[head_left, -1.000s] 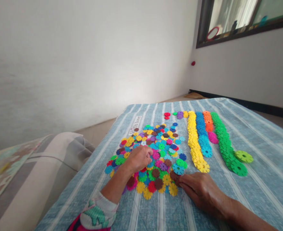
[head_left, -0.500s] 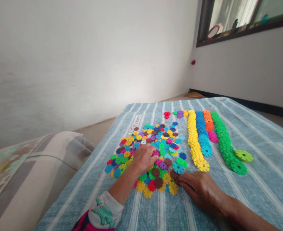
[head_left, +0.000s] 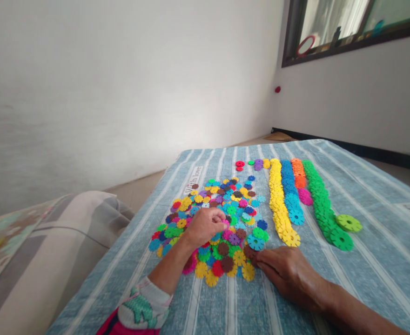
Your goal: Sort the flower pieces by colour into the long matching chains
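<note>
From my head camera I look down at my two hands on a blue-striped mattress (head_left: 375,284). My left hand (head_left: 205,227) is half closed, with its fingers curled down into a big mixed pile of plastic flower-shaped discs (head_left: 238,209), and the fingertips are at a pink disc (head_left: 225,224). I can't tell whether they have hold of it. My right hand (head_left: 288,272) lies flat and nearly closed at the pile's lower right edge, with its fingers together and touching a brown disc (head_left: 249,251). I can't tell whether it's gripping that disc either. A patterned white sleeve (head_left: 140,307) covers my left wrist.

To the right of the pile, lines of overlapping discs run up the mattress: a yellow row (head_left: 278,202), a blue row (head_left: 290,193), a short orange row (head_left: 298,173) with pink discs (head_left: 305,197) at its near end, and a green row (head_left: 318,202). Two green discs (head_left: 348,223) lie at the near end of the green row. Above the pile sit a few loose red discs (head_left: 239,164) and purple discs (head_left: 258,164). A "With love" label (head_left: 192,181) shows on the mattress. Beyond it are a white wall (head_left: 121,93) and a window (head_left: 316,28).
</note>
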Action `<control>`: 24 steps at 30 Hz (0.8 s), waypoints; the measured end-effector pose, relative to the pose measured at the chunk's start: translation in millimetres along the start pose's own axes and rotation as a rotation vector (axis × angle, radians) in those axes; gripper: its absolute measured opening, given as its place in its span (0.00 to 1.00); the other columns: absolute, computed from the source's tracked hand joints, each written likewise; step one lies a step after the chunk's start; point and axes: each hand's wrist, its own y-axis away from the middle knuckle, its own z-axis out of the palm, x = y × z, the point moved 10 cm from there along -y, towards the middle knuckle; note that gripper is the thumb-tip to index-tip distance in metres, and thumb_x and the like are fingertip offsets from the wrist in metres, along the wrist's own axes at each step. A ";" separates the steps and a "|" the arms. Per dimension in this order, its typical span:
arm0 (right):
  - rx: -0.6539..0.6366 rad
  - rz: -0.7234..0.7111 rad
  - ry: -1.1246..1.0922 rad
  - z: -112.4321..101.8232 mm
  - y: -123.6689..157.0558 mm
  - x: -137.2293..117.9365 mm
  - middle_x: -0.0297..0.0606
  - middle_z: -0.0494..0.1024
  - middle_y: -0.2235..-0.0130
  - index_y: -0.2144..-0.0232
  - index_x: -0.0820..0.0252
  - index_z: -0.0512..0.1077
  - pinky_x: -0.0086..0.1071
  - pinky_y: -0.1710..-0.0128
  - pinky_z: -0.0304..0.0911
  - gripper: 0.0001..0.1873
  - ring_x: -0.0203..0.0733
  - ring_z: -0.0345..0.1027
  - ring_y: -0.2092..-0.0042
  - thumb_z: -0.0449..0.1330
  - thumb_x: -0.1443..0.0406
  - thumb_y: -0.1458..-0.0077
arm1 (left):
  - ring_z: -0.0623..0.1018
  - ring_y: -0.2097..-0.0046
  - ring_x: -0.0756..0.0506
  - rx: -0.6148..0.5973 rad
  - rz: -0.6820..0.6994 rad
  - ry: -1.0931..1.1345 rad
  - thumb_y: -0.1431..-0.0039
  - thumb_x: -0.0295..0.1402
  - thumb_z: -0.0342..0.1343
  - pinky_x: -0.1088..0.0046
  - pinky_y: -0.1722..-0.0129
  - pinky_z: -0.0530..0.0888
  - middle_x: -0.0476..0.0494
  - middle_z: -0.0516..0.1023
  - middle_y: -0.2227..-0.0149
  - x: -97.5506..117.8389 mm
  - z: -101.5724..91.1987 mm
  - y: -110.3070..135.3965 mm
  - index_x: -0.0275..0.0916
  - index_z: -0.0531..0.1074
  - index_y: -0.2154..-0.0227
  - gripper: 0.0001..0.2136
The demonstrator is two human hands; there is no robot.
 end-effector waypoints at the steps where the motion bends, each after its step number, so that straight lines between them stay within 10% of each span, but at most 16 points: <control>1: -0.002 0.001 0.003 0.3 -0.3 0.4 0.34 0.75 0.73 0.65 0.56 0.69 0.29 0.73 0.52 0.16 0.36 0.70 0.71 0.43 0.62 0.34 | 0.68 0.75 0.52 -0.025 -0.003 0.032 0.54 0.32 0.56 0.78 0.75 0.63 0.53 0.69 0.78 0.4 2.4 0.5 0.35 0.73 0.73 0.06; 24: -0.047 0.022 0.005 4.9 -0.2 4.3 0.34 0.76 0.71 0.66 0.58 0.70 0.28 0.70 0.54 0.15 0.36 0.70 0.70 0.44 0.64 0.35 | 0.70 0.71 0.50 -0.206 0.049 -0.370 0.54 0.30 0.55 0.78 0.72 0.61 0.49 0.74 0.74 16.1 23.1 8.4 0.37 0.76 0.70 0.08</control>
